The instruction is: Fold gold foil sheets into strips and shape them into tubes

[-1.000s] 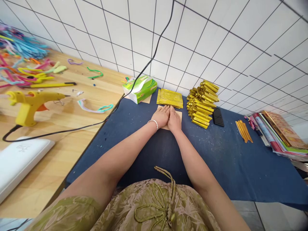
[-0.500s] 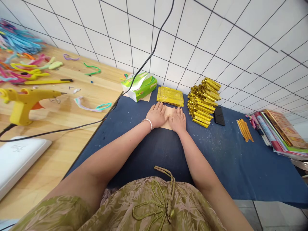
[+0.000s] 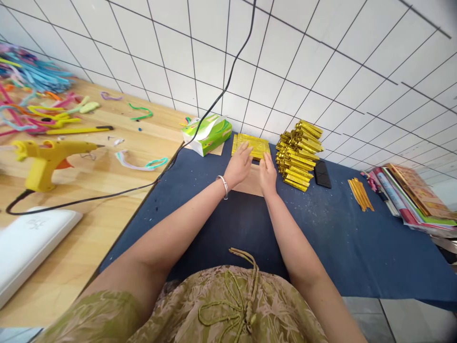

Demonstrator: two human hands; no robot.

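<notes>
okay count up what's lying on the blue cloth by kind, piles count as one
Gold foil piles: 2, flat sheets and folded pieces
Tan paper sheet: 1
Black phone: 1
Bundle of thin gold strips: 1
Total: 5

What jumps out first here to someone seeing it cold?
The tall pile of folded gold foil pieces against the tiled wall, on the dark blue cloth, with a flat stack of gold foil sheets just left of it. The left hand and right hand reach onto that flat stack, over a tan sheet. Far left, a yellow glue gun lies on the wooden table.
</notes>
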